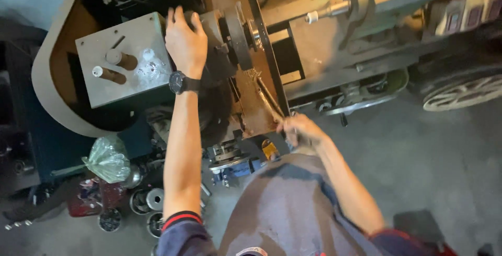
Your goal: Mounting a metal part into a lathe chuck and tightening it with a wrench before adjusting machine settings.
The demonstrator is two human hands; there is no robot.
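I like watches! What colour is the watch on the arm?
Black watch, on the left wrist, head view.

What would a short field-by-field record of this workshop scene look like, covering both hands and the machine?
left hand: resting on top of the grey machine housing, wristwatch on the wrist
right hand: gripping the long metal tool, which angles up toward the chuck
floor: green bag and round metal parts at left

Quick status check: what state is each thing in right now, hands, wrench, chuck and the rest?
Left hand: resting flat on top of the lathe headstock, holding nothing.
Right hand: closed around the lower end of the wrench.
Wrench: angled up toward the chuck.
Chuck: no blur visible, looks at rest.
Green plastic bag: knotted shut, on the floor.
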